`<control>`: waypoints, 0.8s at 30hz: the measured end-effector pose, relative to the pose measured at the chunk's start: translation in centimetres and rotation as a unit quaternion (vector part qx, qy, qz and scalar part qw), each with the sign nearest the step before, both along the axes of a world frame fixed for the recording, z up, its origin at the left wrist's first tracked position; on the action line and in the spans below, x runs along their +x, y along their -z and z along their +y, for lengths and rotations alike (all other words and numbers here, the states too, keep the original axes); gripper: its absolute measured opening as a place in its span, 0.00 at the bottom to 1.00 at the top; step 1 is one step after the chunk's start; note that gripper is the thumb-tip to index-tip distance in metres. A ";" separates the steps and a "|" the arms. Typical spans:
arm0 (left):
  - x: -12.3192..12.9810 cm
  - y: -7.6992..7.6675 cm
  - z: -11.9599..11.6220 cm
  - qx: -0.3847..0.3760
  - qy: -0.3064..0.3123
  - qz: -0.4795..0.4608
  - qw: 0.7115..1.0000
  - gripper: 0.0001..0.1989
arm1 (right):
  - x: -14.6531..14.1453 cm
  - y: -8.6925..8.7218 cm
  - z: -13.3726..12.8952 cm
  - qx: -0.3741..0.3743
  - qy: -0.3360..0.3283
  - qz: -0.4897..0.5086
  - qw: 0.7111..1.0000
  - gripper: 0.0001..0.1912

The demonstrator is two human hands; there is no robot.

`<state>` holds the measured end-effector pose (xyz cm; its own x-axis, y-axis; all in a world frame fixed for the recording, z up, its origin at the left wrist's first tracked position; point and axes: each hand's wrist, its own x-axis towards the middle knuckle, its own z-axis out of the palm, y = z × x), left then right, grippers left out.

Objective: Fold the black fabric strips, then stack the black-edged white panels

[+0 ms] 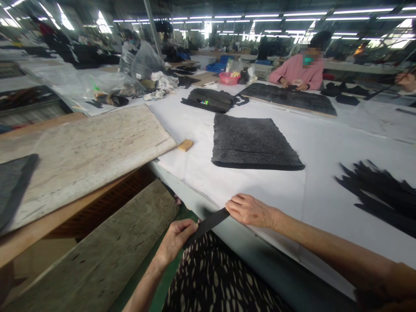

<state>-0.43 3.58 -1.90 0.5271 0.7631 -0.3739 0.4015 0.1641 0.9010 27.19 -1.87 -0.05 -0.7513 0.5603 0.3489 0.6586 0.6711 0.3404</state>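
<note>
A narrow black fabric strip (pixel 211 220) stretches between my two hands at the table's near edge. My left hand (pixel 178 236) pinches its lower left end, just off the edge. Over the white tabletop, my right hand (pixel 248 210) is closed on the other end, fingers curled over it. Just beyond them lies a stack of dark grey fabric panels (pixel 255 138) with a smooth black band along its near side. More black fabric strips (pixel 383 190) lie fanned out on the right.
A stained pale board (pixel 87 143) lies at the left, a dark grey piece (pixel 16 186) on it. A small yellow block (pixel 185 145) sits by its corner. Farther back are folded black garments (pixel 208 99), a pink basket (pixel 229 78) and a person in pink (pixel 299 71) working at a dark panel.
</note>
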 end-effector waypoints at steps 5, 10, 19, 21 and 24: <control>0.2 -0.3 0.0 0.021 0.003 0.014 1.000 0.24 | 1.5 0.4 -0.8 -0.006 0.046 0.008 0.999 0.13; 0.2 -0.5 -0.2 0.033 0.004 0.010 0.999 0.24 | 1.4 0.6 -1.2 -0.011 0.081 0.027 0.996 0.13; -0.4 -1.2 -1.1 0.091 0.015 0.033 0.995 0.24 | 3.1 0.6 -2.3 -0.061 0.187 0.136 0.971 0.17; -0.2 -1.7 -1.3 0.100 0.016 0.034 0.994 0.24 | 2.1 -0.8 -2.5 -0.113 0.198 0.232 0.946 0.19; 0.4 -2.6 -1.4 0.138 0.034 0.042 0.989 0.24 | -1.2 -3.5 -2.6 -0.181 0.165 0.325 0.913 0.15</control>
